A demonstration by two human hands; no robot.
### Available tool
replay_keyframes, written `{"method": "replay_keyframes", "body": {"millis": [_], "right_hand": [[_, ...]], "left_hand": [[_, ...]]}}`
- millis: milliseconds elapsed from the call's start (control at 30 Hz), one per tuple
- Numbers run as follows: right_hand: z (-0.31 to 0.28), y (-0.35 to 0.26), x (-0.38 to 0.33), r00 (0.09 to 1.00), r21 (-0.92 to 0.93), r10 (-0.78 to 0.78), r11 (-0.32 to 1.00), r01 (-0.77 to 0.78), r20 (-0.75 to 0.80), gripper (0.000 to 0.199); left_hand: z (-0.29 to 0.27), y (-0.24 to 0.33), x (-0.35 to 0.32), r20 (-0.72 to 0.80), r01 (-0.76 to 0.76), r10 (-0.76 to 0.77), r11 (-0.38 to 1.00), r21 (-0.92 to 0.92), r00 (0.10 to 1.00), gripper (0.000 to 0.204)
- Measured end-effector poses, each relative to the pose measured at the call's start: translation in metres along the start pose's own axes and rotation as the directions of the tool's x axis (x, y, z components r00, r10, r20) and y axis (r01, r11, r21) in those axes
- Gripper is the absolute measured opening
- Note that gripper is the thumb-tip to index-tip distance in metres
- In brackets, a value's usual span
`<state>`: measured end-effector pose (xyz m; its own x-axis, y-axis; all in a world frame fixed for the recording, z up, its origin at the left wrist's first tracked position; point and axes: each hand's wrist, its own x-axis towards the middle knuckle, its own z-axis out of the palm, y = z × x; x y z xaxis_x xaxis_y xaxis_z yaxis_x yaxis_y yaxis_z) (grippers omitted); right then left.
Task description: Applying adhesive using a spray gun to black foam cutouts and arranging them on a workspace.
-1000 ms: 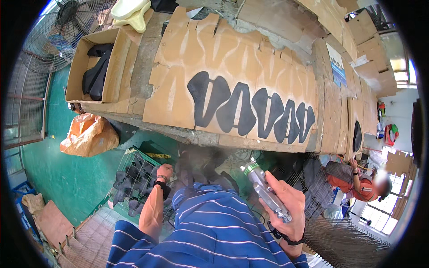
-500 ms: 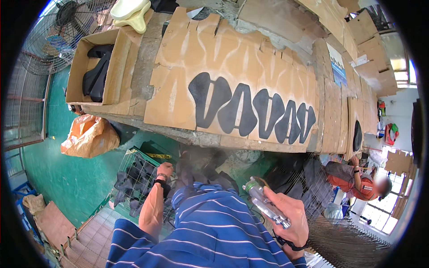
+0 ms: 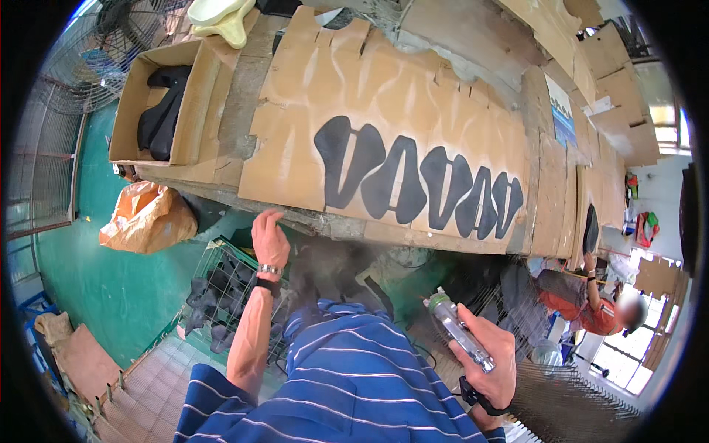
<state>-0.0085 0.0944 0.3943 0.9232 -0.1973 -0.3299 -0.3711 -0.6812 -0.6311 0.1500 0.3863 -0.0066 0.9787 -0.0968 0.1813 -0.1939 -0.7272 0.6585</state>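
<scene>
My right hand (image 3: 487,353) is closed round a metal spray gun (image 3: 459,328) with a green part near its front end, held low to the right of my body. My left hand (image 3: 270,240) is raised at the front edge of the bench, fingers loosely bent and apart, with nothing in it. On the bench beyond lies a cardboard sheet (image 3: 284,159) carrying a row of several black, curved flat pieces (image 3: 341,159). Pale spray marks cover the cardboard behind the row.
At the left end of the bench stands a cardboard box (image 3: 198,111) of black parts. A green-rimmed wire basket (image 3: 221,295) of dark pieces and an orange sack (image 3: 151,221) are below. A co-worker (image 3: 591,310) at the right holds a black piece. A fan (image 3: 111,44) stands back left.
My left hand has risen from beside the basket to the bench edge, and its fingers have loosened. The spray gun has shifted slightly right. The co-worker's hand has risen to the black piece.
</scene>
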Motion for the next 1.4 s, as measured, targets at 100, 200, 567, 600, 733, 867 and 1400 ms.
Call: {"method": "replay_keyframes", "body": {"millis": [100,200,567,600,733,867,1400], "right_hand": [[0.005,-0.008,0.007,0.996,0.033,-0.049,0.998,0.052,-0.074,0.069],[0.004,-0.004,0.005,0.992,0.039,-0.110,0.993,0.112,-0.070,0.071],[0.008,0.000,0.007,0.984,0.096,-0.054,0.993,0.071,-0.169,0.059],[0.006,0.001,0.006,0.984,0.096,-0.053,0.993,0.070,-0.169,0.059],[0.005,-0.003,0.006,0.989,0.071,-0.108,0.991,0.115,-0.096,0.060],[0.003,-0.001,0.002,0.992,0.049,-0.091,0.994,0.095,-0.088,0.060],[0.030,-0.029,0.022,0.973,0.054,-0.068,0.995,0.082,-0.223,0.056]], "left_hand": [[0.003,-0.003,0.012,0.040,-0.037,0.032,0.992,0.119,0.999,0.036],[0.010,-0.010,0.013,0.092,-0.025,0.011,0.988,0.153,0.996,0.036],[0.007,-0.019,0.019,0.099,-0.060,0.060,0.998,0.003,0.993,0.039],[0.007,-0.020,0.019,0.101,-0.060,0.060,0.998,0.003,0.993,0.039],[0.006,-0.020,0.023,0.112,-0.051,0.050,0.999,0.010,0.992,0.041],[0.007,-0.016,0.021,0.103,-0.046,0.047,0.999,-0.008,0.994,0.042],[-0.009,-0.028,0.003,0.170,0.151,-0.094,0.921,-0.358,0.981,0.038]]}}
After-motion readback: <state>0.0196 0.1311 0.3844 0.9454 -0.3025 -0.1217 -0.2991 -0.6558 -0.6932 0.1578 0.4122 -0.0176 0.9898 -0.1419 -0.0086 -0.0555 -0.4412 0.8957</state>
